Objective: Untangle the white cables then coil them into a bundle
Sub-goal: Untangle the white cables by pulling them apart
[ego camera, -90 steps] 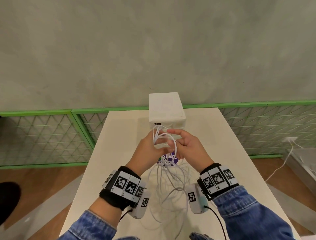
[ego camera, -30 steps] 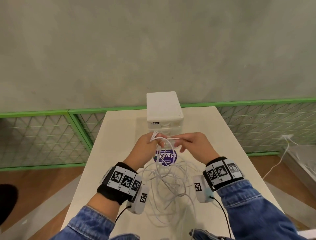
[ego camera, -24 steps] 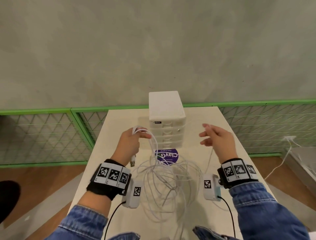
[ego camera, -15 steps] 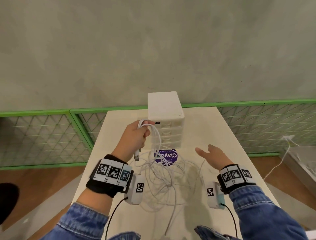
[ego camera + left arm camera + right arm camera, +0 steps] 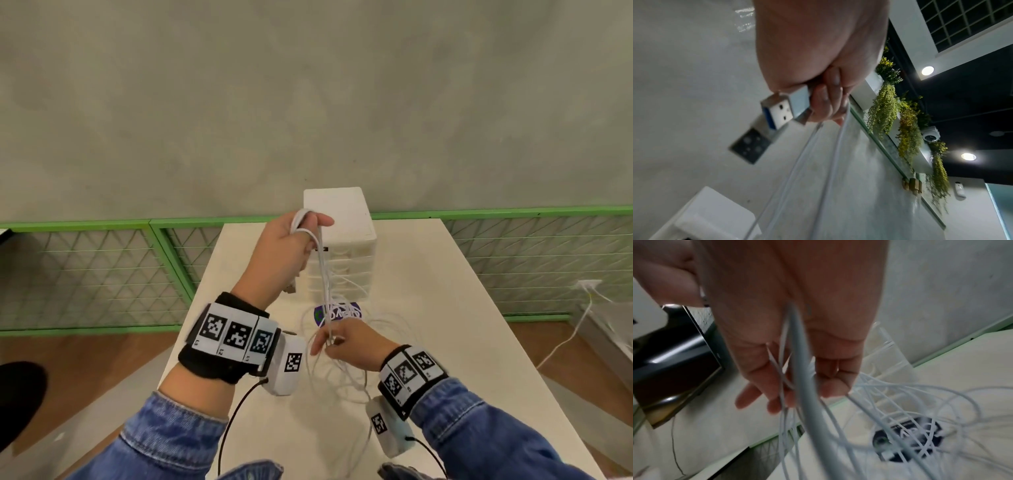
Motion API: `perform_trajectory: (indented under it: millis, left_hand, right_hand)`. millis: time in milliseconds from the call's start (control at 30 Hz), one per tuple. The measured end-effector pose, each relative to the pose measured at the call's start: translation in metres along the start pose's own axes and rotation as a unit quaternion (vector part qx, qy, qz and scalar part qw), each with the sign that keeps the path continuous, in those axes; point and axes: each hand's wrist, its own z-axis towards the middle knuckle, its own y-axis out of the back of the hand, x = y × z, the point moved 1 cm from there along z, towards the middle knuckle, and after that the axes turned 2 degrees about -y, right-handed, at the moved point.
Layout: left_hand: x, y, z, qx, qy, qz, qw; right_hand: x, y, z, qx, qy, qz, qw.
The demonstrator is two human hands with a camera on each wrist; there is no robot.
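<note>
**Draw the strands out slowly, one hand anchoring, one hand guiding**

Your left hand [image 5: 286, 245] is raised in front of the white drawer unit [image 5: 339, 236], fingers [image 5: 826, 104] curled round a gathered end of the white cables [image 5: 325, 274], with a USB plug [image 5: 781, 112] poking out below the fist. Keep that grip firm; it is your anchor. Your right hand [image 5: 349, 344] sits lower, just above the desk [image 5: 445, 308], fingers [image 5: 764, 382] loosely closed round the strands running down from the left hand. The rest of the cables lie in slack, crossing loops on the desk over a purple sticker [image 5: 337, 313].

Judging from this, you are combing the strands free. Let them slide through the right hand rather than squeezing, and pause wherever a loop snags. Yanking would likely tighten the crossings. Only begin coiling once the strands hang separately.
</note>
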Motion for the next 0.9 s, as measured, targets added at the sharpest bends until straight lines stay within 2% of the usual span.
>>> perform_trajectory:
  millis: [133, 233, 300, 400, 433, 500, 533, 567, 633, 667, 700, 767, 800, 867, 900]
  left_hand:
    - [0.007, 0.020, 0.000, -0.054, -0.026, -0.021, 0.998]
    - [0.011, 0.023, 0.000, -0.046, -0.026, -0.019, 0.998]
    - [0.012, 0.023, 0.000, -0.034, -0.004, -0.018, 0.999]
    - [0.011, 0.023, 0.000, -0.007, 0.030, -0.012, 0.999]
    - [0.009, 0.022, -0.002, 0.011, 0.036, -0.007, 0.999]
    - [0.006, 0.018, -0.005, 0.050, 0.041, 0.017, 0.998]
    - [0.006, 0.015, -0.006, 0.068, 0.042, 0.032, 0.996]
    - [0.007, 0.012, -0.008, 0.082, 0.042, 0.046, 0.995]
    - [0.011, 0.008, -0.009, 0.088, 0.047, 0.066, 0.993]
    - [0.013, 0.008, -0.010, 0.079, 0.052, 0.072, 0.993]
    - [0.016, 0.009, -0.010, 0.065, 0.059, 0.079, 0.993]
    - [0.024, 0.014, -0.009, 0.048, 0.071, 0.100, 0.991]
    - [0.027, 0.015, -0.009, 0.049, 0.079, 0.110, 0.990]
    - [0.035, 0.015, -0.010, 0.058, 0.100, 0.120, 0.986]
    - [0.038, 0.014, -0.010, 0.059, 0.111, 0.125, 0.984]
  right_hand:
    - [-0.009, 0.013, -0.006, -0.032, 0.011, 0.065, 0.997]
    - [-0.014, 0.023, -0.011, -0.060, 0.010, 0.068, 0.996]
    - [-0.016, 0.027, -0.014, -0.118, -0.009, 0.055, 0.991]
    - [-0.011, 0.033, -0.021, -0.254, 0.001, 0.092, 0.963]
    - [-0.008, 0.036, -0.023, -0.260, 0.009, 0.145, 0.955]
    - [-0.006, 0.038, -0.024, -0.204, 0.000, 0.226, 0.953]
    - [-0.007, 0.036, -0.022, -0.193, -0.017, 0.203, 0.960]
    - [-0.010, 0.033, -0.018, -0.215, -0.035, 0.147, 0.965]
    - [-0.018, 0.034, -0.014, -0.297, -0.061, 0.071, 0.950]
    - [-0.022, 0.037, -0.013, -0.299, -0.074, 0.069, 0.949]
    - [-0.025, 0.040, -0.014, -0.257, -0.091, 0.086, 0.958]
    - [-0.031, 0.043, -0.015, -0.110, -0.139, 0.121, 0.977]
    - [-0.034, 0.043, -0.016, -0.083, -0.150, 0.122, 0.978]
    - [-0.041, 0.042, -0.014, -0.138, -0.149, 0.113, 0.973]
    - [-0.044, 0.042, -0.013, -0.143, -0.157, 0.111, 0.971]
